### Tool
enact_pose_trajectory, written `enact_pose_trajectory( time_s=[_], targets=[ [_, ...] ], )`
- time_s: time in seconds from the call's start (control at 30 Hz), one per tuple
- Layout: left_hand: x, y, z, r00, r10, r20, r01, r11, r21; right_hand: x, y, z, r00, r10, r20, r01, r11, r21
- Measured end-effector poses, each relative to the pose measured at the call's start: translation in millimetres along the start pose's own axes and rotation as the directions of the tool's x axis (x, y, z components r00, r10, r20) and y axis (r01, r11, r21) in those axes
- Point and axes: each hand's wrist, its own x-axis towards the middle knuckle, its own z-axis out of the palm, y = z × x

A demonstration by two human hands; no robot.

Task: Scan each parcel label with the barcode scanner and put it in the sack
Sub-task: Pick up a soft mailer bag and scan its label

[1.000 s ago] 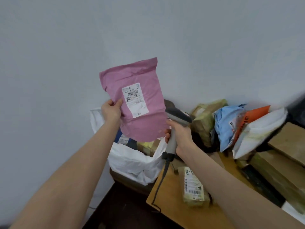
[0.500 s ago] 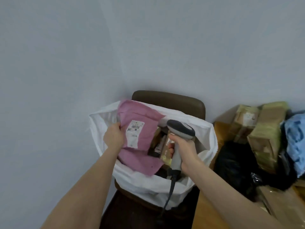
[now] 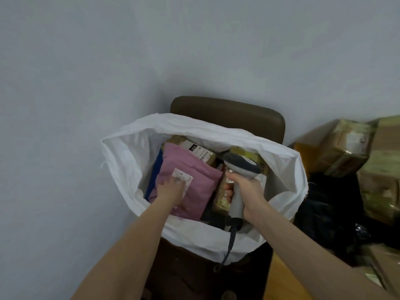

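A pink plastic parcel (image 3: 195, 185) with a white label lies inside the open white sack (image 3: 216, 126), on top of other parcels. My left hand (image 3: 171, 191) reaches into the sack and rests on the parcel, fingers over its label, still holding it. My right hand (image 3: 249, 189) grips the grey barcode scanner (image 3: 241, 165) by its handle over the sack's right half, head pointing away from me. The scanner's cable hangs down over the sack's near rim.
The sack sits on a brown chair (image 3: 227, 109) against the grey wall. Inside it are a labelled brown box (image 3: 194, 148), a blue parcel (image 3: 154, 172) and taped boxes. To the right, taped cardboard boxes (image 3: 337, 148) and a black bag (image 3: 329, 202) crowd a wooden table (image 3: 279, 278).
My left hand brought the pink parcel from held up in front of the scanner down into the sack. My view swung left toward the sack, and the scanner moved over it.
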Motion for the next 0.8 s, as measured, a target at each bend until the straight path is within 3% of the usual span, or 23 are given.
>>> enact_pose_trajectory(
  time_s=[0.07,0.13,0.27,0.5,0.8],
  targets=[
    [3,-1,3,0.999,-0.048,-0.008,0.047,0.993,-0.104,0,1,-5,1.000,0.003,0.000,-0.003,1.000,0.009],
    [1,9,-6,0.989,-0.055,-0.137,0.022,0.972,-0.232,-3,3,-13,1.000,0.008,-0.013,-0.007,1.000,0.017],
    [-19,51,-42,0.928,-0.033,-0.370,-0.086,0.950,-0.299,-20,6,-41,0.999,-0.004,-0.037,0.005,0.999,0.052],
    [-86,143,-72,0.885,0.042,-0.463,-0.169,0.957,-0.236,-88,7,-116,0.997,-0.032,-0.073,0.043,0.987,0.152],
    [-206,307,-53,0.846,0.149,-0.512,-0.288,0.936,-0.203,-189,38,-284,0.995,-0.027,-0.094,0.053,0.954,0.294]
  ],
)
